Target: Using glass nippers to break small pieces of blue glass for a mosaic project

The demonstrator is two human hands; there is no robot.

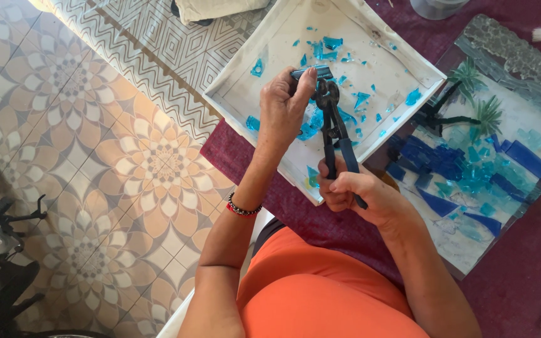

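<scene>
Left hand (286,103) pinching blue glass piece (311,72) over white tray (239,94); right hand (352,191) squeezing nipper handles (336,134). I'm judging risk: shard flying past tray's left rim toward tiled floor (95,156), or thumb nicked beside cutter.

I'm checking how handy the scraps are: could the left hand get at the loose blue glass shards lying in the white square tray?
Probably yes. The left hand hovers directly over the white square tray, with shards just beyond its fingers, but it is pinching a blue glass piece in the nippers.
</scene>
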